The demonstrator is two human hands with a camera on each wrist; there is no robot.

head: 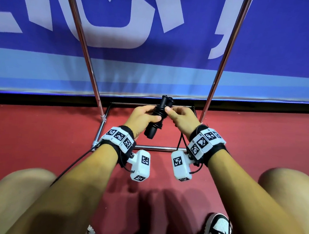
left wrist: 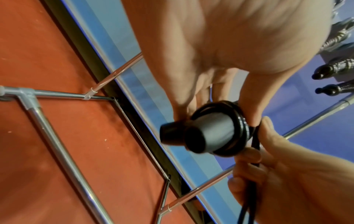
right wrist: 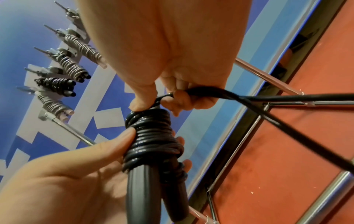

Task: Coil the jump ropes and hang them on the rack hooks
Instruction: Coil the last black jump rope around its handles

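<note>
The jump rope (head: 158,115) is black, and it is held in both hands in front of the person, above the red floor (head: 37,135) and over the square base of the metal rack (head: 103,116). Its two handles (right wrist: 149,189) lie side by side, and the cord (right wrist: 153,136) is wound round them in many close turns near their upper half. The bare lower ends of the handles point down toward the person.

The left hand (head: 143,118) grips the wrapped bundle from the left: the thumb (right wrist: 114,145) presses flat across the turns of cord, and the fingers are curled round the far side, their tips showing past the cord in the right wrist view. The right hand (head: 184,121) is at the top of the winding on the right. Its thumb and forefinger are closed narrowly, pinching the cord where it leaves the coil, and its other fingers are curled round the same strand. From that hand two loose lengths of cord (right wrist: 287,109) run away down and to the right, crossing each other above the floor.

The rack stands against a blue banner (head: 155,43) with pale letters. Its two slanted chrome poles rise on either side of the hands. Higher on the rack, seen only in the wrist views, a row of hooks (right wrist: 42,74) carries other coiled ropes (right wrist: 70,66), each wound round its own handles and hanging one beside the next; some are pale grey and one is black. Both wrists wear white blocks with black-and-white markers (head: 119,136).
</note>
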